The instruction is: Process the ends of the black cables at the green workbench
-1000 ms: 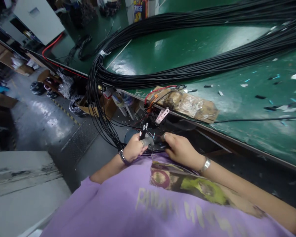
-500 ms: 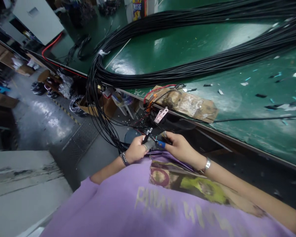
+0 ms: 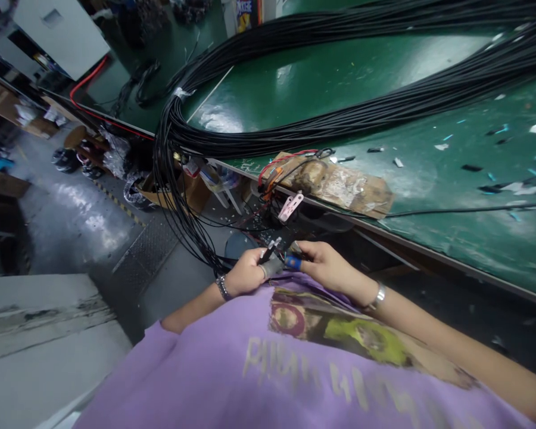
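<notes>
My left hand (image 3: 245,273) is closed around several black cable ends (image 3: 268,252) with pale tips that stick up past the thumb. Grey tape covers one of its fingers. Close on the right, my right hand (image 3: 333,267) pinches at fine coloured wires (image 3: 283,256) between the two hands. Its fingertips carry wraps, one blue and one greyish. Exactly how the wires sit in the pinch is too small to see. Black cables (image 3: 208,253) run from the left hand up to a thick cable bundle (image 3: 250,143) on the green table (image 3: 321,89).
On the table edge lies a taped cardboard piece (image 3: 343,189) with red and black leads. A pink perforated piece (image 3: 290,207) hangs below it. Cable scraps (image 3: 472,168) litter the table's right side. A cardboard box (image 3: 196,193) and a blue round object (image 3: 240,243) are underneath.
The right hand's fingers have turned, bringing the blue wrap into sight beside the wires. My left hand has tilted the cable ends to the right, and the hands are closer together.
</notes>
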A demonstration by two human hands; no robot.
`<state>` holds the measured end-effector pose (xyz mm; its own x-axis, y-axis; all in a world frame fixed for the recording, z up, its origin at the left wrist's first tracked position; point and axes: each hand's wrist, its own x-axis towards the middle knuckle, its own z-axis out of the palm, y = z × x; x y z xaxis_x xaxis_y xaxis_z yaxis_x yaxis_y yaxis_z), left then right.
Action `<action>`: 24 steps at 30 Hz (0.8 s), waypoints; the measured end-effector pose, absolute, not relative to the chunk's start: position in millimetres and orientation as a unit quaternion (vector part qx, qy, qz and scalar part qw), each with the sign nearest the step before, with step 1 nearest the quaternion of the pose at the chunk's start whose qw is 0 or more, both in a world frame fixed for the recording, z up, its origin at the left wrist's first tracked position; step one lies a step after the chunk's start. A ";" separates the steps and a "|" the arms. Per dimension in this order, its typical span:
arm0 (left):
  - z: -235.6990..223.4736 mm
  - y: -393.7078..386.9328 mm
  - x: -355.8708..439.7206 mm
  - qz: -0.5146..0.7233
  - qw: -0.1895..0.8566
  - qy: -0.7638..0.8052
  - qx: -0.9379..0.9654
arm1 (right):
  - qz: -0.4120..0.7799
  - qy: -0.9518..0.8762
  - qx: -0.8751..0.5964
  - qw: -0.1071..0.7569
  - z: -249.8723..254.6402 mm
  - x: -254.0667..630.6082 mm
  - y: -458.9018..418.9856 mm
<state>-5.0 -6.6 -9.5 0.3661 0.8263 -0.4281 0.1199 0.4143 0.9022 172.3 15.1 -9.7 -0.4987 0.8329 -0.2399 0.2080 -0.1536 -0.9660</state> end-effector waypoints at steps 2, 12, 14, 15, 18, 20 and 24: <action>-5.3 -7.1 -9.7 0.244 0.694 0.484 0.474 | 0.697 -0.503 -0.448 0.248 -9.7 178.4 22.5; 2.5 -10.0 -21.2 0.266 0.679 0.549 0.409 | 0.629 -0.520 -0.508 0.277 -13.1 176.4 18.6; -0.9 -10.2 -18.5 0.274 0.678 0.540 0.416 | 0.617 -0.541 -0.479 0.310 -9.7 169.0 14.8; -2.2 -10.4 -17.2 0.276 0.676 0.539 0.419 | 0.617 -0.546 -0.469 0.318 -8.4 166.9 13.8; -2.8 -11.1 -13.8 0.283 0.670 0.541 0.424 | 0.625 -0.542 -0.464 0.317 -7.2 165.3 12.2; -1.2 -11.3 -11.6 0.286 0.664 0.545 0.424 | 0.627 -0.530 -0.469 0.324 -8.0 165.6 11.3; 1.0 -10.7 -7.9 0.280 0.656 0.552 0.432 | 0.624 -0.515 -0.469 0.354 -9.6 163.8 9.1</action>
<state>-7.9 -10.7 1.0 0.2345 0.8441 -0.4822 0.1079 0.4704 0.8759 163.8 9.1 -9.6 -0.3092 0.9249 -0.2211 0.0421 -0.2190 -0.9748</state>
